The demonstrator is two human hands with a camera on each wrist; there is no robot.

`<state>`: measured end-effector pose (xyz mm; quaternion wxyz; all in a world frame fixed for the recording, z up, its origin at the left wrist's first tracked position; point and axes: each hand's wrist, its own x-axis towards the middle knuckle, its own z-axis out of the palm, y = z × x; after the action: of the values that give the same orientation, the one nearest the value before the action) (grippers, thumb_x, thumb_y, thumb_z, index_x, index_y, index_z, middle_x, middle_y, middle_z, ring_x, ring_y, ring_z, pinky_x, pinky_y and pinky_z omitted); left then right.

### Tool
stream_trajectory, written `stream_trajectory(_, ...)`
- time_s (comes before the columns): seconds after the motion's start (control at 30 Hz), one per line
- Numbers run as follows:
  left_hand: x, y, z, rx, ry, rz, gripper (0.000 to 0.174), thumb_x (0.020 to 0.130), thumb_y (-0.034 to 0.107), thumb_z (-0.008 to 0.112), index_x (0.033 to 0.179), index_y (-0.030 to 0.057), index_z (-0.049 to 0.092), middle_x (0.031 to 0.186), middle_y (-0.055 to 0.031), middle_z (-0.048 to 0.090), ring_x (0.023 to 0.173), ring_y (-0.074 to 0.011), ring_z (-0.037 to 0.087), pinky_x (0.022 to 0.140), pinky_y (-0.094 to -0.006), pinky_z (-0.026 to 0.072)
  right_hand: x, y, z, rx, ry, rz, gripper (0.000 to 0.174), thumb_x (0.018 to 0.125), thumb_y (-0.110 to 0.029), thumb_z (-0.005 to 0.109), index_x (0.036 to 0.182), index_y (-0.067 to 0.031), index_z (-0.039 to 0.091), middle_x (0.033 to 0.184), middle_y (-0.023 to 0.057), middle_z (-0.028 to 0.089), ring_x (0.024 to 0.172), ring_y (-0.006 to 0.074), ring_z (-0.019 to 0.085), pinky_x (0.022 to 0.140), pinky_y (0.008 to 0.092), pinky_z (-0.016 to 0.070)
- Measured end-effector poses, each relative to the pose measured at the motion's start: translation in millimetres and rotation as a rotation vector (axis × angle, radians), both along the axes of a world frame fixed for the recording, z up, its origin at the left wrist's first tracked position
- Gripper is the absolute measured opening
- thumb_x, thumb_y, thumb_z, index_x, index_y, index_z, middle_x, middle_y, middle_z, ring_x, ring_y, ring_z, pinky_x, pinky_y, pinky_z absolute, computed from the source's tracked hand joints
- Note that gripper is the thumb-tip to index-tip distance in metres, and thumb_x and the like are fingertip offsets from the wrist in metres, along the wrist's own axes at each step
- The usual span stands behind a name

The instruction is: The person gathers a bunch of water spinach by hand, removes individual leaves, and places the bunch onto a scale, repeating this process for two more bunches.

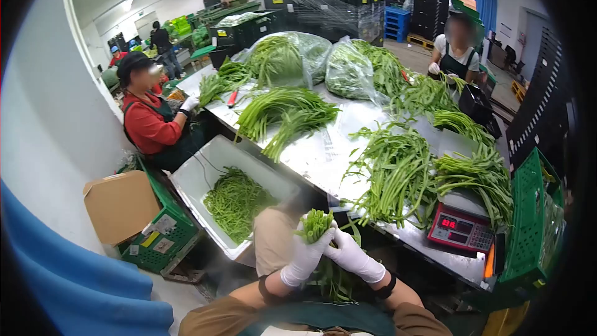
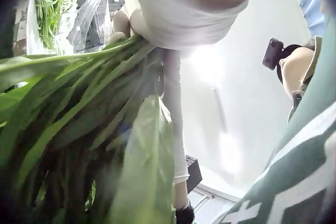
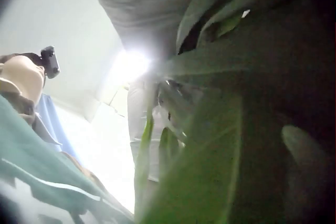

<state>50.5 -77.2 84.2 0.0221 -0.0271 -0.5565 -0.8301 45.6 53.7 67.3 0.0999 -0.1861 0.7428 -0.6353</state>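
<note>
Bunch of green leafy stems [image 1: 315, 224] upright over the lap, off the near edge of the silver metal bench [image 1: 314, 165].
White-gloved left hand [image 1: 303, 261] grips it below the cut ends; white-gloved right hand [image 1: 353, 256] closes on its side. Leaves trail below. Risk, my judgement: a slack grip while turning could let inner stems slip; too tight might bruise them.

passage: tabletop strip [image 1: 318, 160] between green bunches [image 1: 398, 171] | left obstacle: white bin [image 1: 191, 174] | right obstacle: red scale [image 1: 459, 231]
</note>
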Motion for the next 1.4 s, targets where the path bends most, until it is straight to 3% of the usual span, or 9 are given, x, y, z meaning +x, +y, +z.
stream_trajectory(0.17,-33,16,3,-0.448,0.569,0.156,0.038,0.079,-0.006,0.07,0.113,0.0018,0.056,0.101,-0.0048,0.061,0.096,-0.0148,0.059,0.089,-0.0311,0.0483,5,12,-1,0.131,0.193,-0.223,0.04,0.088,-0.011,0.065,0.124,0.0007,0.055,0.112,0.0214,0.066,0.105,0.0304,0.066,0.09,0.0366,0.0506)
stream_trajectory(0.23,-35,12,-3,-0.211,0.31,-0.183,0.044,0.084,-0.003,0.067,0.127,-0.0005,0.056,0.116,-0.0079,0.064,0.111,-0.0168,0.059,0.098,-0.0333,0.0465,5,14,-3,0.128,0.244,-0.302,0.033,0.088,-0.012,0.066,0.118,-0.0002,0.059,0.101,0.0216,0.068,0.094,0.0351,0.068,0.082,0.037,0.0531)
stream_trajectory(0.33,-39,10,-12,-0.22,0.161,-0.318,0.042,0.086,0.005,0.067,0.126,-0.0012,0.056,0.119,-0.0077,0.063,0.113,-0.0166,0.058,0.099,-0.0324,0.0455,6,13,4,0.136,0.31,-0.419,0.03,0.086,-0.012,0.068,0.113,-0.0012,0.06,0.092,0.021,0.068,0.083,0.0361,0.069,0.071,0.0371,0.0539)
stream_trajectory(0.37,-35,18,-7,-0.036,0.167,-0.232,0.033,0.085,0.012,0.075,0.111,-0.0027,0.062,0.101,-0.006,0.067,0.091,-0.0139,0.062,0.082,-0.0297,0.0498,5,12,7,0.142,0.332,-0.455,0.029,0.086,-0.012,0.068,0.112,-0.0011,0.06,0.092,0.021,0.068,0.082,0.0362,0.069,0.07,0.0369,0.0539)
stream_trajectory(0.43,-32,19,0,-0.038,0.124,-0.279,0.032,0.082,0.011,0.076,0.108,-0.0028,0.063,0.098,-0.0057,0.068,0.088,-0.0125,0.061,0.08,-0.0292,0.0498,-1,11,-3,0.113,0.391,-0.519,0.028,0.086,-0.013,0.068,0.111,-0.0011,0.06,0.089,0.0202,0.068,0.078,0.037,0.068,0.068,0.0366,0.0538)
stream_trajectory(0.57,-35,16,-4,-0.158,0.134,-0.28,0.032,0.082,0.013,0.077,0.106,-0.0027,0.064,0.095,-0.0046,0.068,0.085,-0.0109,0.061,0.078,-0.0288,0.05,2,10,-11,0.282,0.366,-0.48,0.031,0.09,-0.017,0.064,0.116,-0.0012,0.059,0.096,0.0203,0.068,0.087,0.0344,0.068,0.077,0.0377,0.0533)
stream_trajectory(0.67,-36,12,-13,-0.034,0.041,-0.287,0.035,0.088,0.022,0.074,0.112,-0.002,0.064,0.101,-0.0057,0.068,0.09,-0.0116,0.061,0.083,-0.0289,0.0492,2,9,4,-0.021,-0.009,-0.313,0.04,0.095,-0.021,0.061,0.129,-0.0006,0.053,0.115,0.017,0.066,0.105,0.0238,0.064,0.092,0.0346,0.0487)
stream_trajectory(0.8,-40,4,-9,0.009,-0.015,-0.305,0.036,0.094,0.027,0.068,0.116,-0.0014,0.063,0.105,-0.0061,0.068,0.094,-0.0127,0.061,0.086,-0.029,0.0479,-1,13,-4,-0.334,-0.223,-0.132,0.05,0.099,-0.022,0.057,0.141,0.0016,0.044,0.134,0.009,0.055,0.121,0.0151,0.05,0.106,0.0303,0.0384)
stream_trajectory(1.4,-37,1,-18,-0.01,-0.095,-0.215,0.026,0.091,0.011,0.069,0.114,-0.0017,0.065,0.105,-0.0056,0.068,0.097,-0.0115,0.062,0.088,-0.0277,0.0488,6,9,-10,-0.265,-0.207,-0.256,0.042,0.1,-0.021,0.055,0.136,0.001,0.051,0.124,0.0079,0.062,0.112,0.0111,0.054,0.099,0.0285,0.0424)
